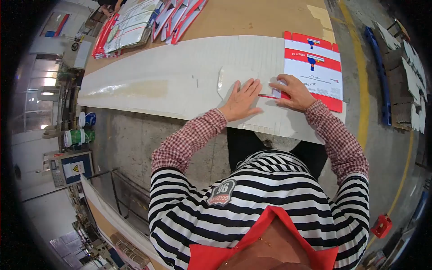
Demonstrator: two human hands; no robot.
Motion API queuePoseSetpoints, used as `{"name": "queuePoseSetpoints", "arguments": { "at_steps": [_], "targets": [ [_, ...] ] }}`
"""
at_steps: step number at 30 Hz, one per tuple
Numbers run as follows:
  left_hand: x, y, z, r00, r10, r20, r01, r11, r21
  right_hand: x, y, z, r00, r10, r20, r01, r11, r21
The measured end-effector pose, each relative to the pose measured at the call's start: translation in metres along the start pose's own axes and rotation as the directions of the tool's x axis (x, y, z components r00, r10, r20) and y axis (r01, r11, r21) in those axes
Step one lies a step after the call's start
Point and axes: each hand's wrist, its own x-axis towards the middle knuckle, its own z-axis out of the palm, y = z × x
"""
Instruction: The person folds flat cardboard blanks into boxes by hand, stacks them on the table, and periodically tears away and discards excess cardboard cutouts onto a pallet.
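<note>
A white folded card piece (231, 76) lies on the white-covered table (180, 58). My left hand (243, 100) rests on this piece with its fingers spread flat. My right hand (292, 92) is just to the right, fingers bent and apart, at a narrow red edge and the left side of the printed sheets. Those red, white and blue printed sheets (330, 74) lie flat at the table's right end, partly under my right hand.
At the table's far left are a strapped bundle (130, 33) and folded red-and-white pieces (177, 18). Part of another person (108, 5) shows behind them. Stacked cardboard (405, 81) stands on a blue pallet (382, 76) at the right. Buckets (78, 137) stand at the left.
</note>
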Motion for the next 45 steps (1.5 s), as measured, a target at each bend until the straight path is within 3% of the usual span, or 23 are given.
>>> {"name": "queuePoseSetpoints", "arguments": {
  "at_steps": [6,8,10,11,12,15,18,21,25,28,31,34,35,37,41,44,45],
  "targets": [
    [-0.053,-0.076,0.001,0.933,0.327,0.15,-0.326,0.945,-0.03,-0.001,-0.004,-0.005,0.995,0.073,0.064,-0.073,0.997,0.008],
    [-0.05,-0.097,0.019,0.953,0.294,-0.073,-0.295,0.955,0.0,-0.003,-0.004,-0.001,0.996,0.077,0.053,-0.078,0.997,0.021],
    [-0.046,-0.094,0.027,0.966,-0.077,-0.246,0.031,0.983,-0.183,-0.003,-0.003,0.0,0.996,0.073,0.046,-0.074,0.997,0.02],
    [-0.033,-0.07,0.021,0.877,-0.419,-0.235,0.313,0.869,-0.382,-0.002,-0.003,0.0,0.996,0.074,0.044,-0.075,0.997,0.021],
    [-0.024,-0.05,0.02,0.688,-0.709,-0.154,0.53,0.636,-0.561,-0.002,-0.003,0.001,0.996,0.074,0.044,-0.075,0.997,0.021],
    [-0.014,-0.013,0.036,0.289,-0.939,-0.189,0.481,0.313,-0.819,-0.004,-0.003,0.0,0.996,0.078,0.05,-0.079,0.996,0.029],
    [-0.009,0.003,0.018,0.051,-0.997,0.052,0.27,-0.036,-0.962,-0.007,-0.002,0.003,0.997,0.072,0.026,-0.073,0.997,0.038],
    [-0.014,0.01,0.017,0.051,-0.998,0.023,0.295,-0.007,-0.956,-0.008,0.002,0.006,0.999,0.04,-0.001,-0.04,0.999,0.026],
    [-0.031,0.038,0.023,0.083,-0.974,0.211,-0.129,-0.22,-0.967,-0.008,0.001,0.005,0.999,0.041,0.013,-0.042,0.999,0.035],
    [-0.039,0.033,0.012,0.277,-0.896,0.346,-0.21,-0.408,-0.889,-0.006,0.001,0.006,0.998,0.055,-0.006,-0.054,0.997,0.059],
    [-0.051,0.016,0.008,0.485,-0.801,0.351,-0.441,-0.571,-0.692,-0.005,0.0,0.005,0.996,0.092,0.014,-0.092,0.994,0.064],
    [-0.05,0.014,0.006,0.577,-0.742,0.34,-0.269,-0.566,-0.779,-0.005,0.001,0.007,0.998,0.066,0.008,-0.066,0.998,0.023],
    [-0.048,0.012,0.009,0.562,-0.759,0.329,-0.229,-0.525,-0.82,-0.004,0.0,0.006,0.998,0.068,0.011,-0.068,0.997,0.023],
    [-0.036,0.004,0.02,0.53,-0.791,0.307,-0.141,-0.439,-0.888,-0.004,0.0,0.006,0.997,0.07,0.023,-0.071,0.997,0.03],
    [-0.014,-0.015,0.025,0.299,-0.875,0.381,0.032,-0.39,-0.92,-0.002,-0.003,0.007,0.996,0.091,0.023,-0.091,0.996,-0.01],
    [-0.012,-0.01,0.027,0.255,-0.906,0.336,0.056,-0.334,-0.941,-0.003,-0.006,0.003,0.995,0.098,0.036,-0.099,0.995,0.014],
    [-0.01,-0.01,0.03,0.27,-0.942,0.198,0.115,-0.173,-0.978,-0.002,-0.006,0.002,0.997,0.074,0.034,-0.075,0.997,0.024]
  ]
}}
